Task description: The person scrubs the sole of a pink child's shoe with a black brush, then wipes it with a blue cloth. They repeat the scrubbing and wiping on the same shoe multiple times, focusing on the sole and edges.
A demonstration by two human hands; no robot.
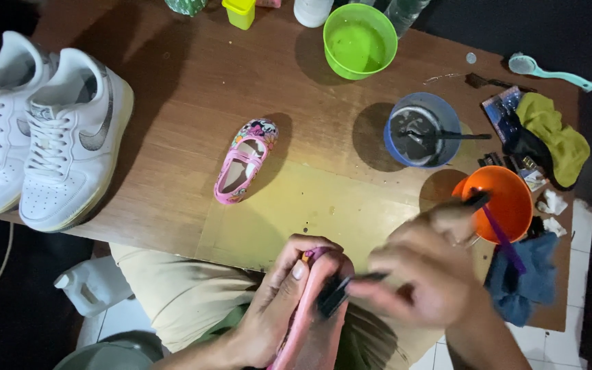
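Head view, left hand (279,301) grasping pink shoe (313,315) cut off below, blurred right hand (419,281) gripping dark brush (340,291)

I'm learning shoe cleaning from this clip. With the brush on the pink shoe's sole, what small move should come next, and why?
Probably another short brush stroke along the sole. The left hand grips the small pink shoe sole-up, and the right hand, blurred, holds a dark brush against it. The orange bowl stands close by for a dip, though its contents can't be seen.
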